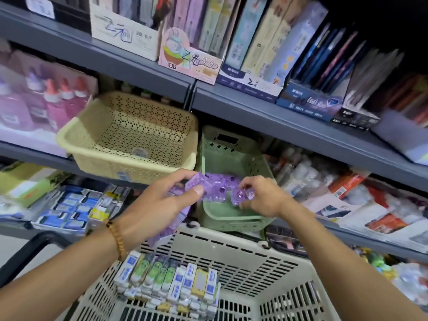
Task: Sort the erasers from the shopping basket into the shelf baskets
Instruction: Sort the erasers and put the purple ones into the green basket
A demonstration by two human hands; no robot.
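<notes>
Two hands meet over the near rim of the green shelf basket, sharing a crinkly strip of purple eraser packets. The left hand pinches the strip's left end between thumb and curled fingers; the right hand pinches a packet at its right end with its fingertips. Beside it, the cream perforated basket juts past the grey shelf edge, its mesh floor bare. Below, the slotted beige shopping basket holds boxed erasers stacked against its left side, with open floor to the right.
</notes>
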